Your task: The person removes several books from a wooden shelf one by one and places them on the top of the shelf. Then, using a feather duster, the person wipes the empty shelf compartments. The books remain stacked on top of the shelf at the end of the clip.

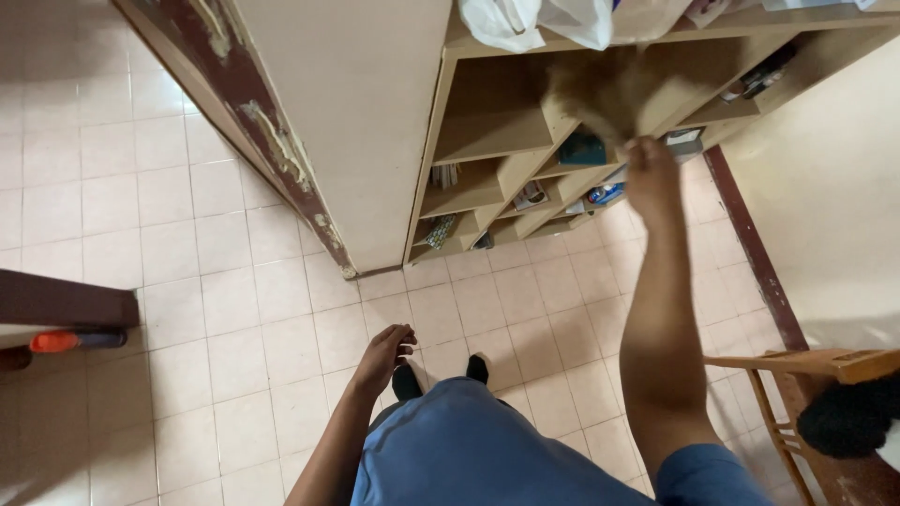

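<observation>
— What do we have in front of us, largest first?

— The wooden shelf unit (525,169), its cubbies open toward us, standing on the pale tiled floor (234,309). Left of the shelf unit rises a cream partition (347,112) with a chipped dark edge. On top of the shelf unit sit white plastic bags (539,21); inside its cubbies lie small boxes and packets (581,150).

— And our hands?

— Our right hand (652,178) is raised up against the front of the shelf unit, closed around the handle of a brown duster (605,94). The duster is blurred, its bushy head lying up and to the left of the fist, over the upper cubbies; its long axis runs from the fist diagonally toward the shelf unit's top. Our left hand (386,354) hangs well below the shelf unit, loose and open, holding nothing. The right is plainly the nearer one.

— Anything in the way?

— Nothing between the duster and the cubbies, as we judge it. A wooden chair (806,375) stands below and right of the shelf unit, near our right elbow. Far left of the shelf unit, an orange-tipped object (75,339) lies under a dark ledge.
</observation>
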